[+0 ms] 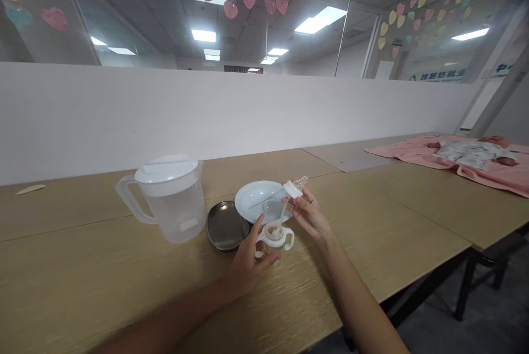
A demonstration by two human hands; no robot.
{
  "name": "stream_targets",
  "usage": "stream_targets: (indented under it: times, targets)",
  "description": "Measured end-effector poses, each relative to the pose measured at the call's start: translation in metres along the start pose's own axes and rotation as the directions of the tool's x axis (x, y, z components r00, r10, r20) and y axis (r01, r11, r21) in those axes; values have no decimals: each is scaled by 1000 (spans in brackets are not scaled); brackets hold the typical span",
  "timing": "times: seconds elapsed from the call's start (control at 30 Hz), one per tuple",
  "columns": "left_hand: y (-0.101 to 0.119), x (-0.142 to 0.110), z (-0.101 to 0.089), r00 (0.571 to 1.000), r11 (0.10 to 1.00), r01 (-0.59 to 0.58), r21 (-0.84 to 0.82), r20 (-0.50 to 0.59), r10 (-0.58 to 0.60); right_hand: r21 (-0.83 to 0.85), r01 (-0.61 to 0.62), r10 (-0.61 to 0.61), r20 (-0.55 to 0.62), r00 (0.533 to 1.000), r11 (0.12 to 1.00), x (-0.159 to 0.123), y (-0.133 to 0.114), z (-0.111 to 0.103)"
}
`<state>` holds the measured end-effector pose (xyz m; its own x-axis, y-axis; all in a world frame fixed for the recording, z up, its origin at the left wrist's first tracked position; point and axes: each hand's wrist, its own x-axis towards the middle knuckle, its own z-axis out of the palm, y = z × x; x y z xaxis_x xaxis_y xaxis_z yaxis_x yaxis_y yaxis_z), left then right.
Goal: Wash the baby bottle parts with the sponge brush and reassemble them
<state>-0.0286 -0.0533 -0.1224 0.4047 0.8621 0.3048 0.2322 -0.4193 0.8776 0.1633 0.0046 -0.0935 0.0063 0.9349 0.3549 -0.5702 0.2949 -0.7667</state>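
My left hand (250, 259) is wrapped round the left side of a baby bottle (274, 243) with white side handles, upright on or just over the table. The bottle's top is off and its mouth faces up. In my right hand (309, 212) is the bottle's nipple cap (294, 187), a white collar with a clear teat, tilted above and right of the bottle. A thin straw hangs from the cap down to the bottle mouth. Behind both hands lies a white plate (248, 195) with a thin rod and a small clear piece in it.
A lidded clear plastic pitcher (177, 210) stands at the left. Between it and the bottle is a dark metal tray (226, 227). A baby-like figure (471, 151) in patterned clothes lies on a pink towel (413, 151) at the far right. A white wall (231, 111) runs behind the table.
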Motion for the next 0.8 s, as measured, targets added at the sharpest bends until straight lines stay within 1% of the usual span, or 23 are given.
stream_targets:
  times: [0.1,0.2,0.3,0.4,0.53,0.7,0.8]
  targets:
    - [-1,1,0,1000,1000,10,11,-1,-10,70,35,-29,-84,996,997,6,4,-3]
    - [-2,1,0,1000,998,3,61,-14,-2,122,101,-78,-182,980,987,10,6,-9]
    - [-1,1,-1,1000,994,-1,111,-23,3,105,169,-139,-251,958,980,15,8,-18]
    - [1,1,-2,1000,990,3,140,-17,-1,61,201,-176,-279,944,978,19,13,-27]
    - [2,2,-2,1000,989,30,146,-10,-29,104,194,-154,-312,938,975,26,23,-36]
    - [0,2,-2,1000,992,22,125,-12,-21,100,195,-145,-374,916,976,29,29,-39]
    - [-2,2,-2,1000,994,15,112,-3,-15,77,206,-161,-389,907,976,29,29,-39]
